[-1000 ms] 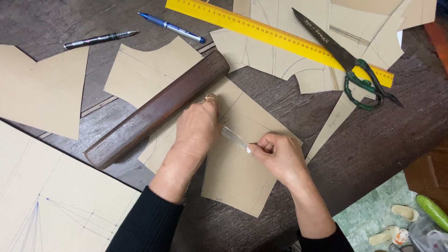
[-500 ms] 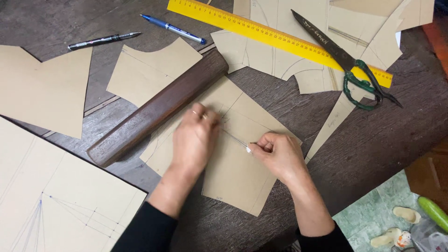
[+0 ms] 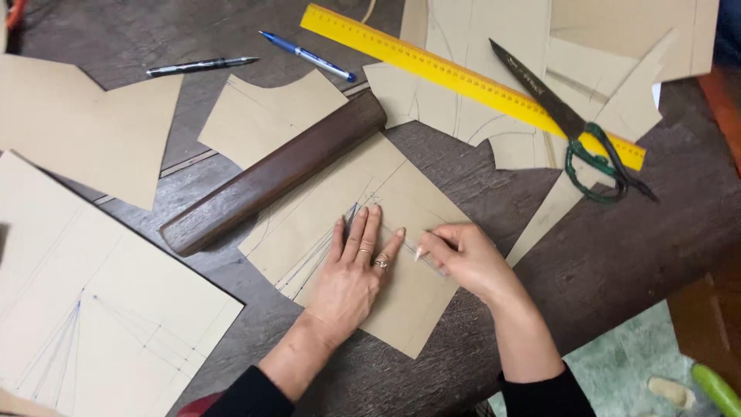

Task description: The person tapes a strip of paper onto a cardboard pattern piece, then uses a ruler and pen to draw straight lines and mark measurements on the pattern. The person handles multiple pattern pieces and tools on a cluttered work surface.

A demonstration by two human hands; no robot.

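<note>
My left hand (image 3: 351,270) has flattened open on the paper pattern piece (image 3: 363,232), below the wooden bar (image 3: 270,174), while my right hand (image 3: 463,259) at its 3 o'clock stays pinched on a thin clear strip (image 3: 401,239).

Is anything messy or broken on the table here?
Nothing looks broken. The scissors lie across the end of the yellow ruler, and cut paper pieces overlap loosely under them, which looks untidy but ordinary.

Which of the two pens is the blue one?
The blue pen lies nearer the yellow ruler. The other pen, left of it, is black and silver.
</note>
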